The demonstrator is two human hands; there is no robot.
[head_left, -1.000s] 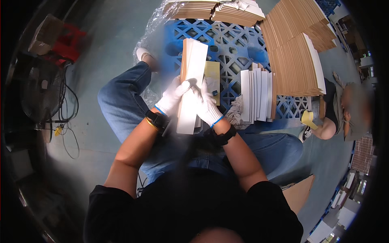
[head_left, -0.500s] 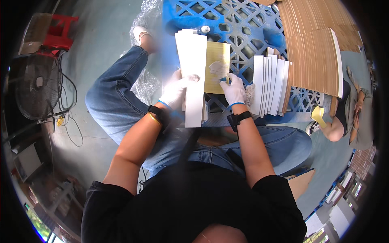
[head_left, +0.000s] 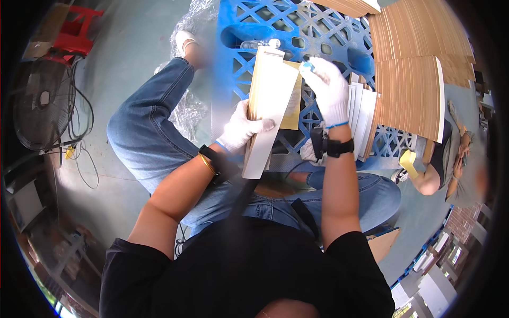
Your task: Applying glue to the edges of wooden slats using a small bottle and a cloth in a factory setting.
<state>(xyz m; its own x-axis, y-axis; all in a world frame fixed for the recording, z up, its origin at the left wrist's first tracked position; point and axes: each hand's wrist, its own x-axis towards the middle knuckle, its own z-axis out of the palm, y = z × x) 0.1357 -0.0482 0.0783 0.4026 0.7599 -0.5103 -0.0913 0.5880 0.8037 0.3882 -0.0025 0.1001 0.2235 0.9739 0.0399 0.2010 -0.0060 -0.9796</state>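
My left hand (head_left: 245, 128), in a white knit glove, grips a long white board (head_left: 275, 100) by its left edge, thumb across its face. The board slants over other pale strips, and how many lie beneath I cannot tell. My right hand (head_left: 330, 87), gloved too, is raised beside the board's upper right end. Its fingers pinch a small blue thing (head_left: 307, 67), too small to name. A yellow sheet (head_left: 291, 119) lies partly under the board on the blue plastic pallet (head_left: 305, 24). Right of it, white boards (head_left: 362, 119) lean in a row, partly behind my right hand.
Stacked brown-edged boards (head_left: 405, 98) fill the pallet's right side. A clear bottle (head_left: 254, 44) lies beyond the board. Plastic film (head_left: 188, 111) and a black fan (head_left: 42, 100) are on the left. Another person's hand (head_left: 462, 146) shows at far right.
My right hand has risen from the yellow sheet with the small blue thing. The white board has tilted, its top end swinging right, and my left hand has shifted lower on it.
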